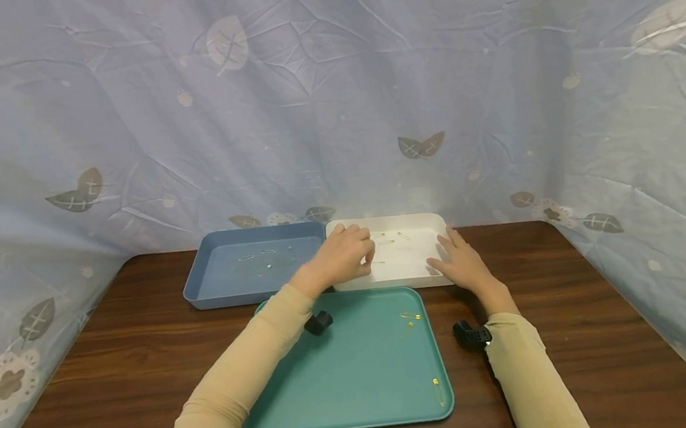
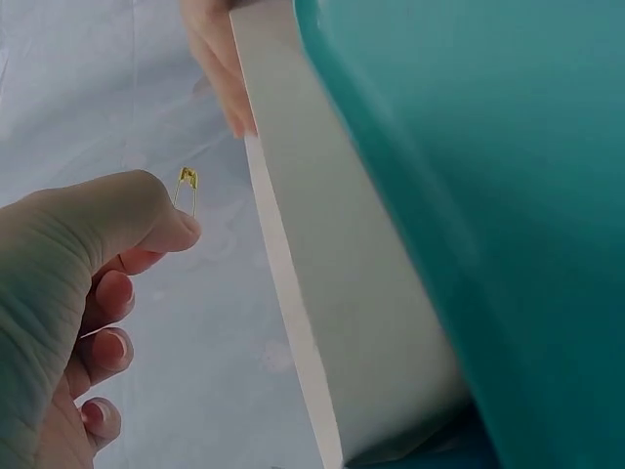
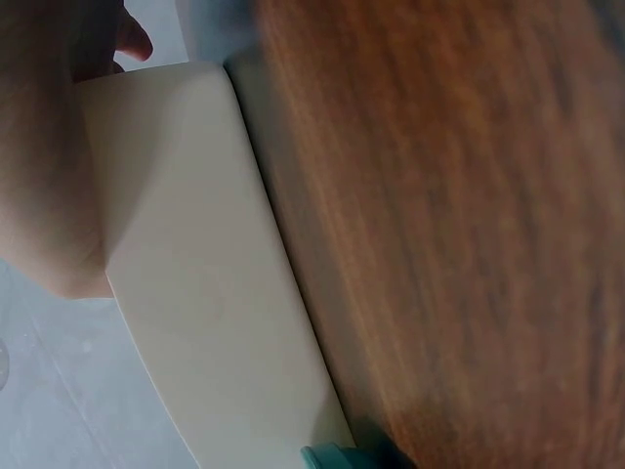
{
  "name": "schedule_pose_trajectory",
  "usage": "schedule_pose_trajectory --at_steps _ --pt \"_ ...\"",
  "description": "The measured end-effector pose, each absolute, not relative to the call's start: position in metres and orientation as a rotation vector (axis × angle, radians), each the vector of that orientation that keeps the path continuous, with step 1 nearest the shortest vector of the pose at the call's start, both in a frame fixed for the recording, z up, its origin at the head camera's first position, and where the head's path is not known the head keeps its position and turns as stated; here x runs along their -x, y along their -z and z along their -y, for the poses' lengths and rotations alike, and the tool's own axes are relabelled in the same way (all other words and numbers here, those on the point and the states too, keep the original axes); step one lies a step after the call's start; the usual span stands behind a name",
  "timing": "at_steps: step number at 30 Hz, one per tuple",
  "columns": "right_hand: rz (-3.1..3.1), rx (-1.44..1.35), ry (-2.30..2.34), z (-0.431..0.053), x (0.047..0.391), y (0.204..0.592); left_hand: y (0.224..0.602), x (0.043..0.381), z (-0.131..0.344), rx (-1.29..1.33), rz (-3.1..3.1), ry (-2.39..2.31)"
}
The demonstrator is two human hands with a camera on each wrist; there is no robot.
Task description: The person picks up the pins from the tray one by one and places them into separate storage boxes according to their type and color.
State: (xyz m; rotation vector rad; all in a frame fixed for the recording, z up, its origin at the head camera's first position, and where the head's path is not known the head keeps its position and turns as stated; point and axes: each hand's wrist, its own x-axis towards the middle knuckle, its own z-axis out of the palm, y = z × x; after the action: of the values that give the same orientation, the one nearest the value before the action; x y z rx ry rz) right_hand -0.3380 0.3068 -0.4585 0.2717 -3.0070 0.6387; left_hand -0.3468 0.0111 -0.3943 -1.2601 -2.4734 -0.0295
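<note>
My left hand (image 1: 345, 251) hovers over the left part of the white tray (image 1: 410, 263). Between thumb and index finger it pinches a gold safety pin (image 2: 187, 184), whose clasp end sticks out past the fingertips in the left wrist view. The other fingers are curled loosely. My right hand (image 1: 464, 266) rests on the right rim of the white tray, fingers spread and holding nothing. Several safety pins (image 1: 386, 242) lie inside that tray. In the right wrist view, the tray's wall (image 3: 205, 264) hides most of the right fingers.
A blue tray (image 1: 220, 288) with several small pins (image 1: 246, 258) adjoins the white one on the left. In front lies a teal tray (image 1: 346, 379), with gold safety pins (image 1: 437, 391) along its right side. All stand on a brown wooden table (image 1: 116, 373) before a patterned curtain.
</note>
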Motion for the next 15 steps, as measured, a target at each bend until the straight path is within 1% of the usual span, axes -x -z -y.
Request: schedule_pose_trajectory --at_steps 7,15 --pt "3.004 -0.266 -0.617 -0.308 0.34 0.462 0.393 0.365 -0.015 1.241 2.522 0.024" --pt "3.006 -0.264 -0.639 -0.308 0.339 0.46 0.394 0.379 -0.023 1.201 2.58 0.015"
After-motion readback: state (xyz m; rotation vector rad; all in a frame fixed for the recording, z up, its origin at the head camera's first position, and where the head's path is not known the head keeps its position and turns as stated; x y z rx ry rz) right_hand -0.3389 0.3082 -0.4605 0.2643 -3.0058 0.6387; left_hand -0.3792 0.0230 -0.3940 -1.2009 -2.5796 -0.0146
